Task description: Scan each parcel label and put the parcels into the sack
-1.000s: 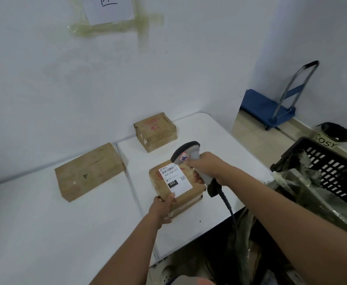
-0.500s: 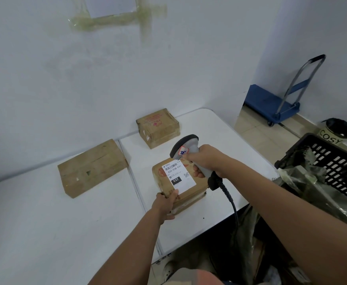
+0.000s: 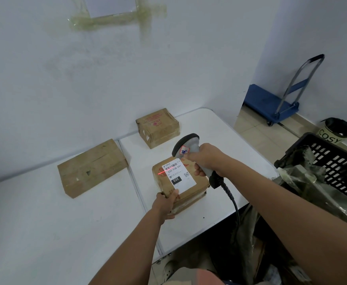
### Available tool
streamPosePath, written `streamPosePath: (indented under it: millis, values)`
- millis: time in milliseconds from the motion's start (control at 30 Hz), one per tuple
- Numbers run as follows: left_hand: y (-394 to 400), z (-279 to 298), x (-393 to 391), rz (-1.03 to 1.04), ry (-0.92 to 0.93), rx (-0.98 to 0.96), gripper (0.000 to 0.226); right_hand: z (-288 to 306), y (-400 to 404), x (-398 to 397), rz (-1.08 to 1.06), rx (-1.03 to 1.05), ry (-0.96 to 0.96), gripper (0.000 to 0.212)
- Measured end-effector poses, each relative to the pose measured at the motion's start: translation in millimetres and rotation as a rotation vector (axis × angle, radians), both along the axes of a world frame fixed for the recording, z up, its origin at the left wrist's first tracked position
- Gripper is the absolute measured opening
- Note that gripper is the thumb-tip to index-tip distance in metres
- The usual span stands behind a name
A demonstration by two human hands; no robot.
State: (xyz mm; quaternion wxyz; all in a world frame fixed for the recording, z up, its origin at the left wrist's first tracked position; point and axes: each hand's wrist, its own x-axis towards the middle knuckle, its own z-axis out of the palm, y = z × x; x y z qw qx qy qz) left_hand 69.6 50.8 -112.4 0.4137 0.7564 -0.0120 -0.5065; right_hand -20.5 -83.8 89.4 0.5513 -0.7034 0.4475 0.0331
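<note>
Scanning the Near Parcel, Two More Waiting

Scanning is under way: the right hand [image 3: 206,159] is wrapping its grip round the handheld scanner [image 3: 189,148], whose red line is falling across the label [image 3: 178,175] of the near parcel [image 3: 179,185]. The left hand [image 3: 165,204] is pinching that parcel's near corner, steadying it on the worktop [image 3: 34,223]. At about 12 o'clock from it another parcel [image 3: 157,128] is waiting, and at 10 o'clock a flat parcel [image 3: 92,167]; neither looks bagged, so most of the job seems left. At 3 o'clock the sack [image 3: 320,194] is draping over a black crate [image 3: 337,167]. The label is reading "032-038-E01" and "032"; a bin [image 3: 338,130] is showing "COSY".
</note>
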Motion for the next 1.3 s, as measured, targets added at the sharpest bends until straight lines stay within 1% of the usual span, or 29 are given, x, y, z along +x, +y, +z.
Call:
streamPosePath:
  millis: [333,567,633,733,867,933,1067,1133,1300]
  values:
    - [1.2,0.0,1.8,-0.008,-0.014,-0.004,0.075,-2.9,-2.9,1.5,-0.024,-0.015,-0.038,0.025]
    - [2.4,1.7,2.8,-0.037,-0.028,0.010,0.076,-10.7,-6.6,1.1,-0.039,0.018,-0.020,0.028]
    - [3.6,2.8,5.1,-0.065,-0.048,0.021,0.078,-22.6,-9.7,-2.0,-0.061,0.019,-0.035,0.035]
    - [8.4,5.0,11.7,-0.134,-0.088,0.022,0.083,-50.6,-16.0,-13.5,-0.169,0.057,-0.041,0.045]
    - [17.5,8.6,25.5,-0.225,-0.053,-0.040,0.107,-87.8,-15.0,-32.5,-0.302,0.093,-0.020,0.042]
    - [20.2,7.8,31.2,-0.259,-0.014,-0.066,0.109,-101.5,-10.4,-39.4,-0.335,0.064,-0.022,0.040]
    - [21.0,5.1,34.3,-0.267,0.076,-0.127,0.105,-114.7,-4.2,-45.3,-0.415,0.106,-0.074,0.037]
    - [18.5,3.9,31.8,-0.261,0.094,-0.158,0.099,-116.3,-2.5,-47.2,-0.442,0.139,-0.104,0.036]
    - [8.3,3.3,22.1,-0.155,0.110,-0.321,0.084,-117.5,0.6,-60.7,-0.524,0.200,-0.190,0.026]
